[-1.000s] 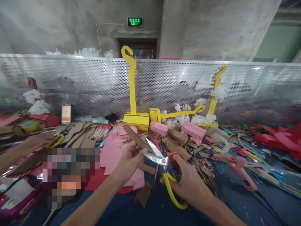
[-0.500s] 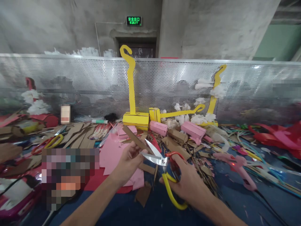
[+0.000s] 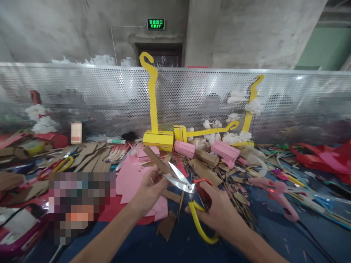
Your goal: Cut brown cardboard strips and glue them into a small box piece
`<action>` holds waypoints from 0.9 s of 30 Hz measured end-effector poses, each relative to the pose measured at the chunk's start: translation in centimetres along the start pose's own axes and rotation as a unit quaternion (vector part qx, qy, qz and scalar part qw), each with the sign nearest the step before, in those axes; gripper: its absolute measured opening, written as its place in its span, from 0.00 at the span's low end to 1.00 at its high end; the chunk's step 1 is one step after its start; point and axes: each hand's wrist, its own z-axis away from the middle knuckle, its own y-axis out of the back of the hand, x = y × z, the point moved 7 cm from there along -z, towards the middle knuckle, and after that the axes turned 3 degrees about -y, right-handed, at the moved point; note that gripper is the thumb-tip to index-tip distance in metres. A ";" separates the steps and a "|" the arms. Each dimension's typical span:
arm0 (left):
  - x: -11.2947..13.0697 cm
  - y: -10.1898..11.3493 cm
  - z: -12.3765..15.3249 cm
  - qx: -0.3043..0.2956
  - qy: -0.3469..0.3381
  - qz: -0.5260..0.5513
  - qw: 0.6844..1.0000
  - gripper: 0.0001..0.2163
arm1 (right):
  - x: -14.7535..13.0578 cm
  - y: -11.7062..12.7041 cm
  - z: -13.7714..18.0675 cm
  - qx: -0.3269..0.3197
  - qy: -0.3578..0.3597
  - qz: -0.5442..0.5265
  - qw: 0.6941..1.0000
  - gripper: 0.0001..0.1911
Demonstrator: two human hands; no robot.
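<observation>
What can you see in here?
Exit sign: one, green on black, wall
Perforated panel: one, silver, behind table
Hooked shapes: three, yellow, before panel
Fluff: several tufts, white, before panel
Blocks: three, pink, centre
Sheets: several, pink, left of centre
Glue gun: one, pink, right
Cardboard scraps: many, brown, across table
Table: one, blue, below
Second scissors: one, red-yellow, left
Scissors: one, silver blades, in right hand
Cardboard strip: one, brown, in left hand
Left hand: one, bare, centre
Right hand: one, bare, centre
</observation>
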 end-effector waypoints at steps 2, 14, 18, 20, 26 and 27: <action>-0.2 0.1 0.0 0.002 -0.002 0.017 1.000 0.09 | 0.1 0.0 0.0 0.006 0.006 -0.005 1.000 0.15; -0.1 0.3 -0.2 0.035 0.009 0.031 0.999 0.08 | 1.3 0.4 -0.6 0.027 -0.044 -0.001 0.999 0.13; -0.3 0.9 -0.3 0.055 0.008 0.005 0.998 0.09 | 0.2 1.3 -0.3 0.051 0.001 -0.004 0.999 0.15; -0.3 1.0 -0.3 0.050 0.004 -0.007 0.999 0.10 | -0.1 1.3 -0.2 0.044 0.008 -0.007 0.999 0.15; 0.5 0.2 -0.1 0.019 -0.018 -0.053 0.998 0.07 | -0.2 0.6 -0.3 0.028 0.010 -0.042 0.999 0.15; 0.6 0.0 0.0 0.014 -0.020 -0.055 0.998 0.06 | -0.2 0.6 -0.3 0.026 0.015 -0.047 0.998 0.15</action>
